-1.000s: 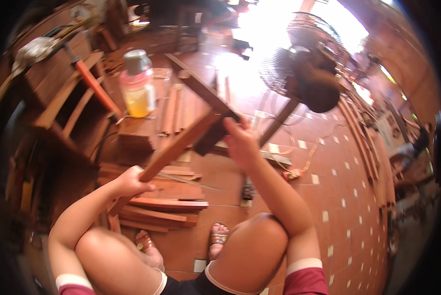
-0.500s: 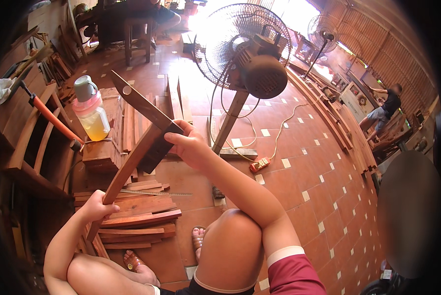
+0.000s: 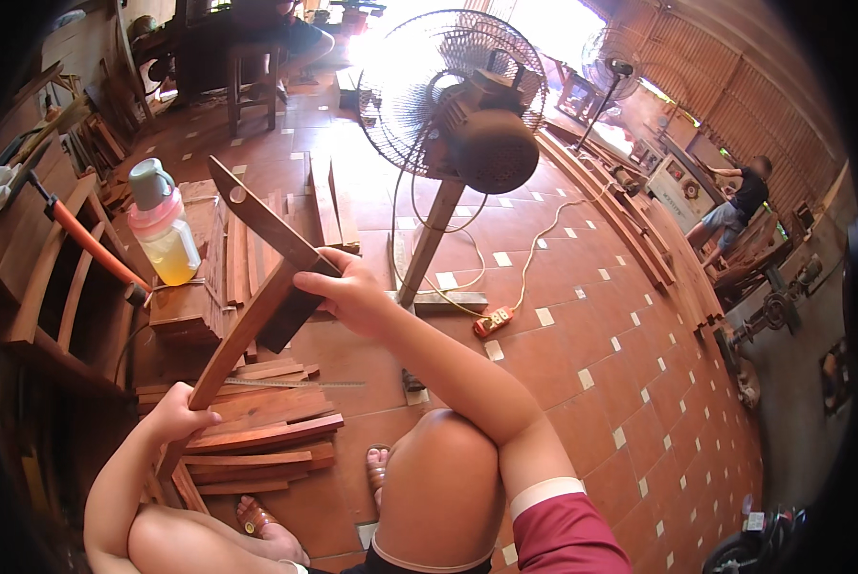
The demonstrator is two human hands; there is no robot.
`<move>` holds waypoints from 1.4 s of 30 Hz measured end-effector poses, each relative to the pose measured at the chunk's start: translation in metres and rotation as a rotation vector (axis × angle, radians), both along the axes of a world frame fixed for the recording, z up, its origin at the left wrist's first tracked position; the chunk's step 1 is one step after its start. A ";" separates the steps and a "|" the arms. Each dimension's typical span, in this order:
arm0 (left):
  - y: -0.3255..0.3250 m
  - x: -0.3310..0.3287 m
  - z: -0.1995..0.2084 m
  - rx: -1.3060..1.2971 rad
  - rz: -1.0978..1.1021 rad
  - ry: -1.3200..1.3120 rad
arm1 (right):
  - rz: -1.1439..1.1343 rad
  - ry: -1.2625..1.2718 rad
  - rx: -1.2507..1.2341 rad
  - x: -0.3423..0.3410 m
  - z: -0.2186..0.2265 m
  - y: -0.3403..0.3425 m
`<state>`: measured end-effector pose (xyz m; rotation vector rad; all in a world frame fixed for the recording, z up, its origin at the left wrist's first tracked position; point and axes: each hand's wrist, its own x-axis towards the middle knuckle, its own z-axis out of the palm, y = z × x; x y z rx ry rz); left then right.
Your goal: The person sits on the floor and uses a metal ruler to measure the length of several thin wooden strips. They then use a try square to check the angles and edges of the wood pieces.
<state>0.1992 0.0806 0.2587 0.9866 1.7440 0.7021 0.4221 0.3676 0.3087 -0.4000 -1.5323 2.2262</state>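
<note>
My left hand (image 3: 177, 413) is closed round the lower part of a long reddish-brown wooden strip (image 3: 240, 342), which slants up and away to the right. At its upper end, my right hand (image 3: 350, 292) pinches a dark try square (image 3: 268, 226). The square's long blade, with a round hole near its tip, crosses the strip's end and points up to the left. Its dark stock (image 3: 290, 319) lies along the strip's right side, partly hidden by the strip and my fingers.
Cut wood strips (image 3: 266, 421) and a metal ruler (image 3: 295, 384) lie below my hands. A jug of yellow liquid (image 3: 166, 234) stands on a wooden box (image 3: 188, 311). Ahead are a fan (image 3: 486, 143) and a power strip (image 3: 493, 321). A person (image 3: 740, 206) works at far right.
The view has shifted slightly, so the surroundings sit a little further left. The right hand and square have tilted a little, and less of the dark stock shows. Both grips stay the same.
</note>
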 end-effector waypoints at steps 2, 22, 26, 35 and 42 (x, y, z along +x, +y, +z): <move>0.000 0.001 -0.001 0.005 0.007 -0.009 | -0.022 -0.006 0.014 -0.003 -0.001 -0.001; 0.001 0.003 0.000 0.022 0.013 -0.032 | -0.022 0.075 -0.045 -0.004 -0.008 -0.003; 0.001 0.001 -0.003 0.020 0.007 -0.010 | -0.008 0.084 -0.046 -0.004 -0.008 -0.002; 0.001 0.002 -0.002 0.029 0.011 -0.032 | -0.003 0.080 -0.033 -0.004 -0.007 -0.003; 0.001 0.002 -0.003 0.015 0.037 -0.045 | 0.002 0.077 -0.046 -0.004 -0.007 -0.003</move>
